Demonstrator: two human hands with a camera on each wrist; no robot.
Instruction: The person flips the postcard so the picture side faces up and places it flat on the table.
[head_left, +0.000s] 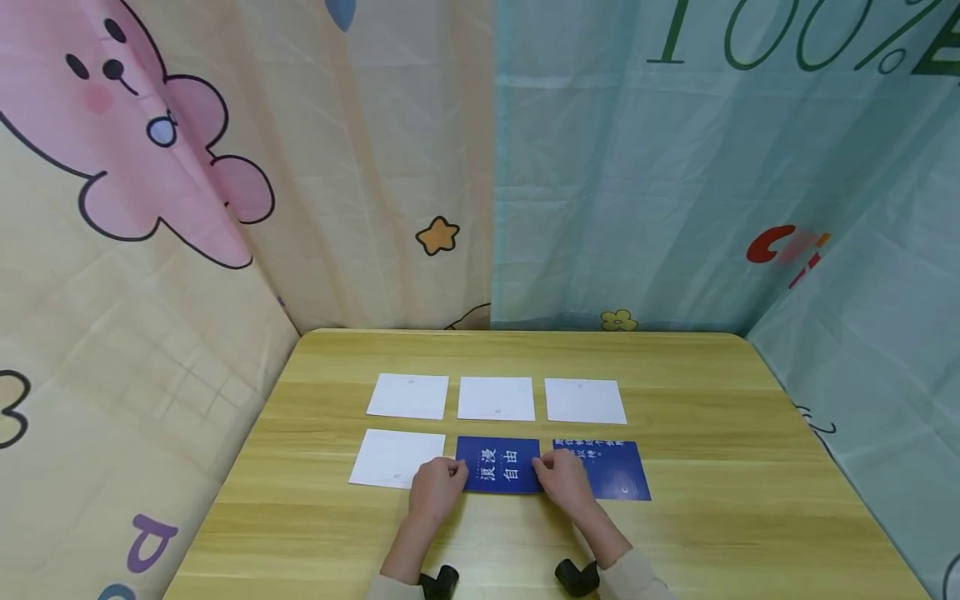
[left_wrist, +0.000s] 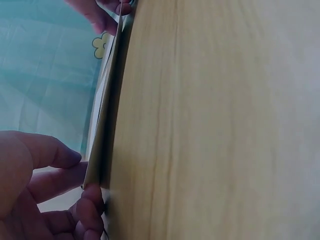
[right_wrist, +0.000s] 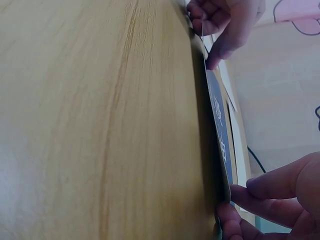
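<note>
The left hand (head_left: 435,490) pinches the left edge of the middle blue card (head_left: 500,465), with the thumb on top and the other fingers under the edge. The right hand (head_left: 564,483) pinches the right edge of the same card in the same way. In both wrist views the card's near edge is lifted a little off the wooden worktop (head_left: 712,500), and the fingers (left_wrist: 90,207) of the left hand curl around its corner. The card has white Chinese characters on its blue face.

Just to the right of the right hand, and partly under it, lies a second blue card (head_left: 611,471) with smaller white text. Just to the left of the left hand lies a white card (head_left: 393,458), flat on the worktop. Beyond both hands, 3 more white cards (head_left: 497,397) lie in 1 row, apart from each other.

Around the worktop hang printed cloth curtains (head_left: 637,183): a yellow one with a pink cartoon figure on the left side, a light blue one on the right side.
</note>
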